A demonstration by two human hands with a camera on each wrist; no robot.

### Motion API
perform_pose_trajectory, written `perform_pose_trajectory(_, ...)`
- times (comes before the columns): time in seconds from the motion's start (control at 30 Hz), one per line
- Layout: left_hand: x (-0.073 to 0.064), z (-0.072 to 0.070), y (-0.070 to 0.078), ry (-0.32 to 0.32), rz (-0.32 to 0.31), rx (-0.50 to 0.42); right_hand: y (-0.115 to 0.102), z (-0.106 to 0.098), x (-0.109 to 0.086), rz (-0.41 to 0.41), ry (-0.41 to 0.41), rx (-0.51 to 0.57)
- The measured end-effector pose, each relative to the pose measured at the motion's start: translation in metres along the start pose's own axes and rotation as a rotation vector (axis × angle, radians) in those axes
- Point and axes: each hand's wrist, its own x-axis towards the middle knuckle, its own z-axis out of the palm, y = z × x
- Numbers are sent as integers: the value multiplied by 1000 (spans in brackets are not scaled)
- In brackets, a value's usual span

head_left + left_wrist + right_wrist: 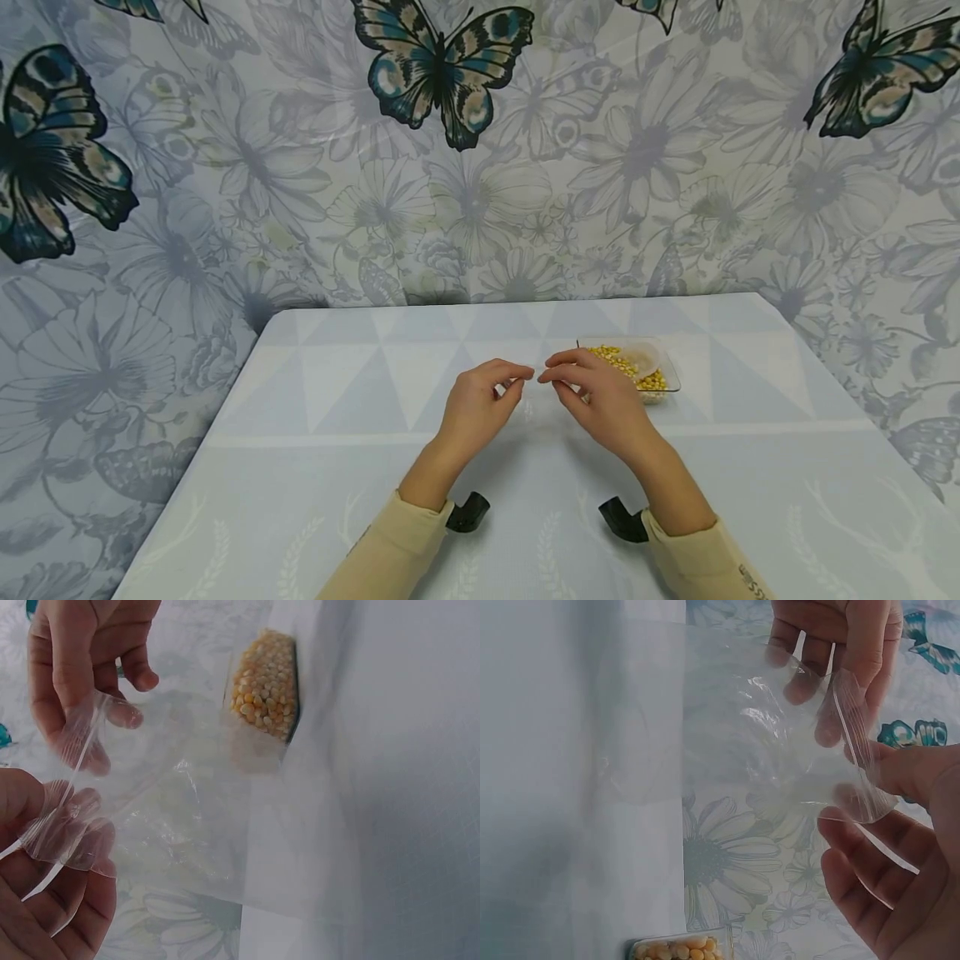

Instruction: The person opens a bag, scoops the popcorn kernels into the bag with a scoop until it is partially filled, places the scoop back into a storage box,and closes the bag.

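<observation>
A clear plastic zip-lock bag (pixel 176 817) hangs between my two hands, its ribbed zip strip running across the top. My left hand (pixel 480 404) pinches one side of the bag's mouth between thumb and fingers. On the other side, my right hand (pixel 603 404) pinches the same top edge. Both hands are raised over the table with fingertips close together. Through the film, fingers show in both wrist views. The bag looks flat, with nothing visible inside, and is barely discernible in the head view.
Just beyond my right hand stands a clear rectangular container (pixel 672 385) of yellow corn kernels (pixel 652 381), with a round whitish piece (pixel 641 358) on top. A patterned pale cloth covers the table (pixel 337 483). Behind it hangs a butterfly-and-flower backdrop (pixel 480 200).
</observation>
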Motion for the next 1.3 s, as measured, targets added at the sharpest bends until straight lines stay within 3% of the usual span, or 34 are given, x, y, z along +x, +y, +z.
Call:
perform_pose_trajectory(0.33,-1,2,0,18,-3,23,-2,2,-2,5,-140,-69)
perform_pose_trajectory(0.5,-1,3,0,22,-21,8,-3,3,-3,-21,-169,-72)
perform_pose_trajectory(0.87,-2,3,1,59,-44,44,-5,8,-4,-76,-170,-95)
perform_pose_trajectory(1.1,-1,3,1,59,-44,109,-4,11,-3,-18,-110,-104)
perform_pose_trajectory(1.3,-2,2,0,24,-51,107,-5,12,-1,30,-75,-62)
